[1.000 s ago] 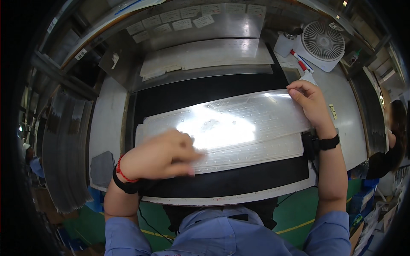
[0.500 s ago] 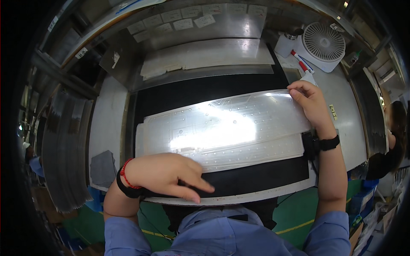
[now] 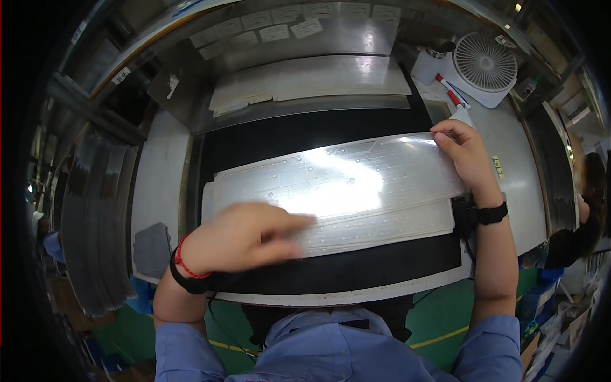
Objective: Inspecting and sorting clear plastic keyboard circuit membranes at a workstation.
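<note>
Two bare hands are over a long, shiny sheet [image 3: 407, 169], marked with dots, lying slightly aslant atop similar lower sheets [image 3: 407, 229]. The right hand [image 3: 463, 153] pinches its far right corner between thumb and fingers; the left hand [image 3: 245, 239], blurred, is at its near left end, thumb and fingers apart (whether it touches anything, I cannot tell). A light pinch, with the rest lying flat, would likely best spare that corner a crease, and any pressure from the left should be even. Around them, largest first: a green floor [image 3: 436, 313]; the pale surface [image 3: 156, 159]; dark plates [image 3: 98, 216] ranked at left; a black mat [image 3: 356, 270] under the sheets; at far right a white fan [image 3: 485, 60], a pale bottle [image 3: 426, 65] beside it; a grey cloth-like piece [image 3: 153, 243] at left; a red-and-white marker [image 3: 454, 99] near the fan.
</note>
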The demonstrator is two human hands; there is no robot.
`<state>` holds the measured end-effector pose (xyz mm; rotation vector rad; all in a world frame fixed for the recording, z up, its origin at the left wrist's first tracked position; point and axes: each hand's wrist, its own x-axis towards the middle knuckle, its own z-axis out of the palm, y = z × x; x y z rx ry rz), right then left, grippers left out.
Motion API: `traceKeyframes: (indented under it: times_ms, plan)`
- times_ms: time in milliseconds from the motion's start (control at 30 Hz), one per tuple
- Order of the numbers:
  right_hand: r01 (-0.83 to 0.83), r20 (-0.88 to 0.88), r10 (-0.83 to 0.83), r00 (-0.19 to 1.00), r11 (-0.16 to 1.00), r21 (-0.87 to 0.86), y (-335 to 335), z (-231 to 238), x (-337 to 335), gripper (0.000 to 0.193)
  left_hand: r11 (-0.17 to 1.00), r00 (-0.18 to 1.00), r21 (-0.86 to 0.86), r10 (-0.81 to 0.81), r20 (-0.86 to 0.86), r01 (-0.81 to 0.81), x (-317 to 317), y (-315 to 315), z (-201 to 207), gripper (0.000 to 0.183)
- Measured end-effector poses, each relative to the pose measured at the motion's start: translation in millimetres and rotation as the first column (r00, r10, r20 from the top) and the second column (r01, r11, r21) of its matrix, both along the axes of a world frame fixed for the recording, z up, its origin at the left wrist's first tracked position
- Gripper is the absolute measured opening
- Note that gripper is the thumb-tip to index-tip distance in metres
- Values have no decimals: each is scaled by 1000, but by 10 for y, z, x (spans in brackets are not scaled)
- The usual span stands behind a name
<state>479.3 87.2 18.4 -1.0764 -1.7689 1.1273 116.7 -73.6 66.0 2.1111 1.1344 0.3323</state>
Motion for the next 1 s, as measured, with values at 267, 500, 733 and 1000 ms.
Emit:
traceKeyframes:
  times_ms: [267,500,733,1000]
  plan:
    - [7,6,-7,1000,1000,-14,-3,5,-4,13,825,847,-270,-392,360,497,3,-48,-8,35]
    - [3,31,-3,1000,1000,-5,3,2,4,13,982,984,85,-160,-73,166,-2,15,-48,35]
    - [-1,14,1,1000,1000,5,0,-1,-17,12,959,970,-192,-176,165,207,8,-51,37,38]
    - [-5,31,5,1000,1000,2,-4,14,-19,13,816,849,-295,-388,359,497,-56,-33,-10,31]
